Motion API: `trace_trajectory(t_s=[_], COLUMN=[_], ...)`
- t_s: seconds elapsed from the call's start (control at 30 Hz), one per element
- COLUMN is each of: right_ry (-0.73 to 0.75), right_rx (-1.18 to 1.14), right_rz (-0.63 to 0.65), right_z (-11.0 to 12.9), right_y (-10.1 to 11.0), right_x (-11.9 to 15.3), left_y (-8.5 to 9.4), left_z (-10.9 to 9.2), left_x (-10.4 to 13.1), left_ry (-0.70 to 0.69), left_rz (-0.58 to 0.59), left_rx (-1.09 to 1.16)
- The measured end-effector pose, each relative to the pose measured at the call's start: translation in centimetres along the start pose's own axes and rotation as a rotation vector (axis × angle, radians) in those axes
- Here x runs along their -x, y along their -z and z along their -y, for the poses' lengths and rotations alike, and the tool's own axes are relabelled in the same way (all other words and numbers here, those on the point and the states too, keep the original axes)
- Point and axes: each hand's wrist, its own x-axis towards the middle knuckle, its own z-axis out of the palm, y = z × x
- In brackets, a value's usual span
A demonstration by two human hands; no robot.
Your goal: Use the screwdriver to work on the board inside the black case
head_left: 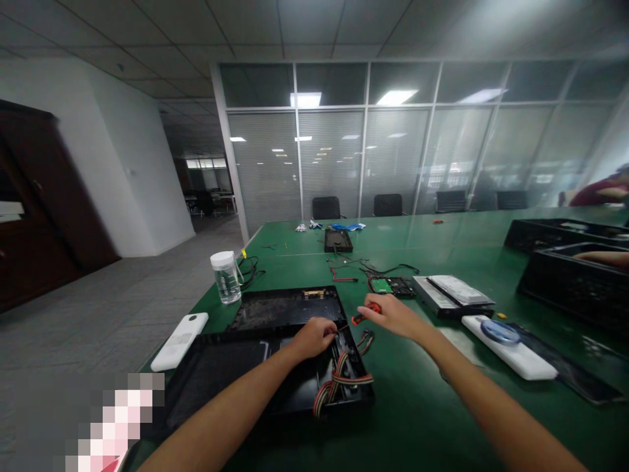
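My right hand (388,314) is closed round the red and black handle of a screwdriver (361,318), whose thin shaft points left toward a black case. That open black case (211,367) lies flat in front of me, with a bundle of striped ribbon cables (339,380) at its right end. At the case's upper right corner my left hand (315,337) is pinched near the screwdriver's tip. What its fingertips hold, if anything, is too small to make out. Behind the case lies another dark panel (280,308) with a brass-coloured connector on it.
On the green table (393,387) stand a water bottle (227,278) and a white phone-like device (179,341) at left. A circuit board (381,285), a drive-like box (442,295) and a white power bank (511,347) lie right. Beyond, another person's arm (604,258) reaches into a black chassis (570,282).
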Motion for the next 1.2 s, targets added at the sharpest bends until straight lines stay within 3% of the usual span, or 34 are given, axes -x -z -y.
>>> trace_trajectory(t_s=[0.1, 0.17, 0.23, 0.3, 0.4, 0.6, 0.77, 0.93, 1.07, 1.13, 1.2], right_ry=[-0.169, -0.351, -0.472, -0.547, -0.547, -0.321, -0.274, -0.204, 0.064, 0.264, 0.355], right_rx=[-0.451, -0.755, -0.979, -1.108, -1.182, -1.219, -1.029, -0.611, -0.228, -0.011, 0.168], right_rz=[-0.090, -0.239, -0.449, -0.581, -0.590, -0.608, -0.369, -0.198, -0.021, 0.128, 0.197], right_z=[-4.8, -7.3, -8.8, -9.4, -9.1, -7.3, -6.3, -4.7, -0.4, 2.3, 4.5], right_y=[-2.9, -4.7, -5.9, -6.5, -6.4, -5.6, -5.5, -5.3, -3.7, -3.3, -3.4], right_x=[2.6, 3.6, 3.8, 3.5, 3.0, 3.3, 3.9, 4.3, 5.3, 6.5, 8.1], left_y=[-0.1, -0.1, -0.1, -0.1, 0.3, 3.5, 6.2, 6.0, 6.4, 7.2, 8.0], left_z=[0.1, 0.1, 0.1, 0.0, -0.1, 0.3, 1.1, 1.6, 1.8, 2.0, 2.4], left_x=[0.1, 0.1, 0.2, 0.2, 0.2, 0.0, 1.0, 3.9, 5.3, 5.3, 4.8], left_ry=[-0.006, -0.007, -0.008, -0.019, -0.062, -0.132, -0.097, -0.035, -0.016, -0.006, -0.007], left_rz=[-0.016, -0.020, -0.023, -0.024, -0.023, -0.023, 0.161, 0.282, 0.272, 0.234, 0.191], left_rx=[-0.005, -0.022, -0.046, -0.065, -0.083, -0.155, -0.284, -0.294, -0.187, -0.157, -0.174])
